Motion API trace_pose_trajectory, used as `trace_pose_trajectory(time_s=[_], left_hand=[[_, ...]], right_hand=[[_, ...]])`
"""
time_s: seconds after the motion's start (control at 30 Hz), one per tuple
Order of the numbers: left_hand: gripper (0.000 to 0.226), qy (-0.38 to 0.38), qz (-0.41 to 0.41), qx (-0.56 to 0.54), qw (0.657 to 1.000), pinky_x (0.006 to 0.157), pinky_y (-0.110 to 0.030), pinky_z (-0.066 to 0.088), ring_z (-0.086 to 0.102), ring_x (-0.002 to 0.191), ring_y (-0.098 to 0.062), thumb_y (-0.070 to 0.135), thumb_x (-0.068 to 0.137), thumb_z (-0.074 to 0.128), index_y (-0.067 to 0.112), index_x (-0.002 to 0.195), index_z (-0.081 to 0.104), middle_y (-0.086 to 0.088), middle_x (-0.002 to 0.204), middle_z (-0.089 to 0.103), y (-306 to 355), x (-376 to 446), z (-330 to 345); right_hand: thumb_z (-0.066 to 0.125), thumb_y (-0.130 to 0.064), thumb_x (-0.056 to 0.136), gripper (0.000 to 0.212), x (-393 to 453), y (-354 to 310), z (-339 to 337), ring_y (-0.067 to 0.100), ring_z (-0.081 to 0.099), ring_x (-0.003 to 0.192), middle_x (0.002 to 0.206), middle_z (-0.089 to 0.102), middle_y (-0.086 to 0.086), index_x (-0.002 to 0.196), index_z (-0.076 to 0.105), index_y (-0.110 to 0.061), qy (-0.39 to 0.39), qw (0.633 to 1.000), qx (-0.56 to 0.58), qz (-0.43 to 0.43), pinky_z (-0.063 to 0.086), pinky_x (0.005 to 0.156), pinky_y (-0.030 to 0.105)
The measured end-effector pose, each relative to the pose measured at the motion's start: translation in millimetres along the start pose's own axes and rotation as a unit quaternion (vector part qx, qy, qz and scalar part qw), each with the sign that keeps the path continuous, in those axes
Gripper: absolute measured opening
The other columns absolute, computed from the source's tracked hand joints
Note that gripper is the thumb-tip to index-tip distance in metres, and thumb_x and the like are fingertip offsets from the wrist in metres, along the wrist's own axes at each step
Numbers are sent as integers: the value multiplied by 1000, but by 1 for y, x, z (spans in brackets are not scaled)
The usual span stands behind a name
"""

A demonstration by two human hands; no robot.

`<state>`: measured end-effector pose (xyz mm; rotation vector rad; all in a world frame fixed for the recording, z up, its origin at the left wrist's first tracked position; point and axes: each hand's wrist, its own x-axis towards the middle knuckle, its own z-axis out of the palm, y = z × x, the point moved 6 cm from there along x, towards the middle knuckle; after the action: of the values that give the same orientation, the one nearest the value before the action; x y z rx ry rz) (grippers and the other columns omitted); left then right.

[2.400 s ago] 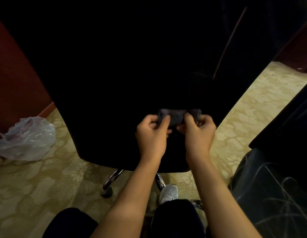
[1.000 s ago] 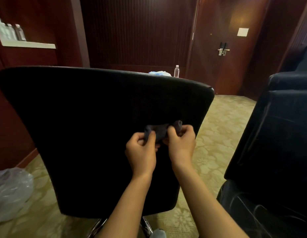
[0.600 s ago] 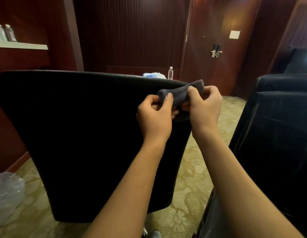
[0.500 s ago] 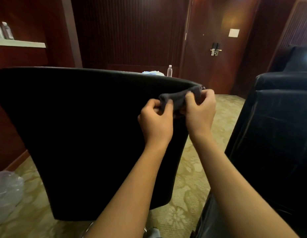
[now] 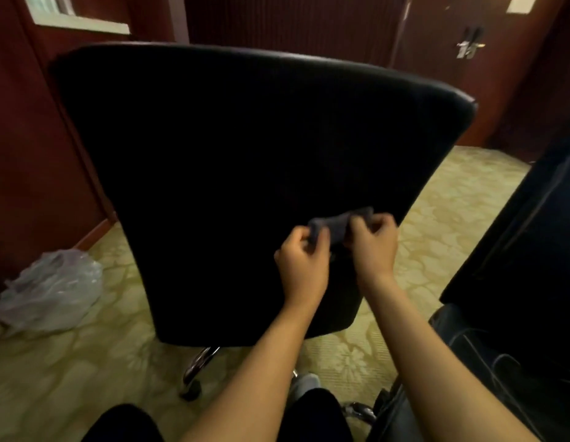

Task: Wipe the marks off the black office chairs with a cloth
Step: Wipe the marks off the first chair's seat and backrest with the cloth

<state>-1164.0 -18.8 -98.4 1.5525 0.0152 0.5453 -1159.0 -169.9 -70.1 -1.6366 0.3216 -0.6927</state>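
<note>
Both hands, left hand and right hand, are pinching the cloth against the chair back, wiping; next probably rubbing the lower right area.

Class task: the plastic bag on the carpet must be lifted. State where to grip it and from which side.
Grip the plastic bag at its crumpled upper folds, coming from above. It sits slumped and soft on the carpet, so the gathered top likely gives fingers something to pinch.
</note>
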Motion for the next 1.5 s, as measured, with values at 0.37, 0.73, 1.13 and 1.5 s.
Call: trace_pose_trajectory(time_s=[0.37,0.73,1.13,1.5], left_hand=[[28,51,-22,-6,998,63,-43,60,70,66,-13,47,86,63,20,80,60,3,68,69,-41,20,-53],[10,115,-103,-103,983,61,-24,56,70,74,-13,12,94,66,17,87,61,1,77,70,-66,24,-143],[13,128,-3,-55,990,55,-14,43,59,59,0,14,96,63,4,89,61,0,67,65,-24,49,-173],[11,185,32,30,982,65,-28,48,63,75,-10,33,93,64,22,90,62,4,80,67,-25,40,-217]], right_hand=[[62,-12,92,16,-51,2,59,-8,52,55,69,52,-7,94,47,-8,29,997,0,-66,38,54,9],[64,-10,92,14,-118,13,127,-3,56,60,74,57,-3,94,52,-4,-23,999,29,-18,42,56,14],[71,-12,87,23,-129,-48,155,5,56,71,86,58,10,93,49,-11,-32,974,-4,-225,37,62,2],[67,-22,90,19,-151,-26,171,8,59,67,78,61,5,89,53,-9,-71,987,0,-144,45,59,21]])
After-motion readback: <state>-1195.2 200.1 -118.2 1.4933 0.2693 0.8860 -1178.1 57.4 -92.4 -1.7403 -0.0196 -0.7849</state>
